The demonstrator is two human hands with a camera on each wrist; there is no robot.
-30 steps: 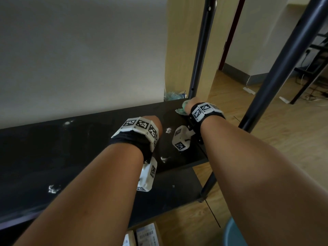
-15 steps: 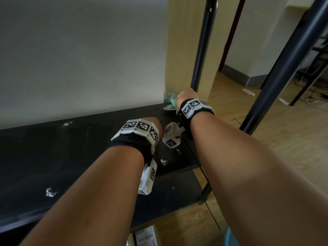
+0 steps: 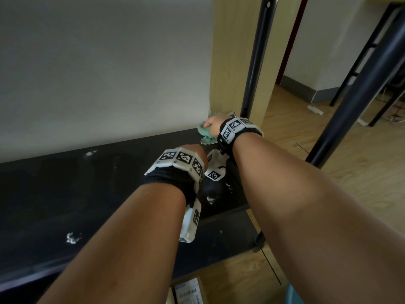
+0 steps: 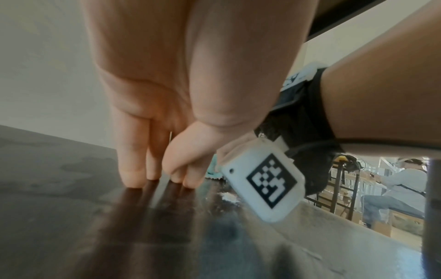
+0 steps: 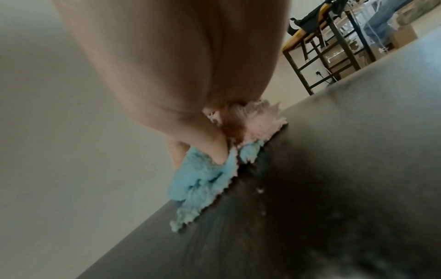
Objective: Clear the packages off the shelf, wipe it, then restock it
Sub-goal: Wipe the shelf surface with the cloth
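Right hand [image 3: 213, 123]: fingers curled round a teal cloth [image 3: 205, 133], pressing it onto the shelf at the back right corner, against the wall [image 3: 98, 73].
Left hand [image 4: 152, 105]: empty; fingers [image 4: 130, 169] straight, tips touching the shelf top; thumb tucked in against them.
Cloth: one; teal, fuzzy, crumpled, with a jagged edge; the right wrist view shows a paler pinkish part under the palm.
Shelf [image 3: 65, 194]: black, glossy board; the top board carries no packages, only both hands and the cloth.
White specks [image 3: 73, 238]: several small patches scattered on the shelf top, one near the front left, others just beside the left wrist.
Lower shelf [image 3: 228, 238]: one black board showing below the front right corner.
Packages [image 3: 189, 291]: two labelled boxes partly visible on the wooden floor [image 3: 350, 161] below; contents cannot be told.
Posts [image 3: 256, 55]: two black uprights at the right end.
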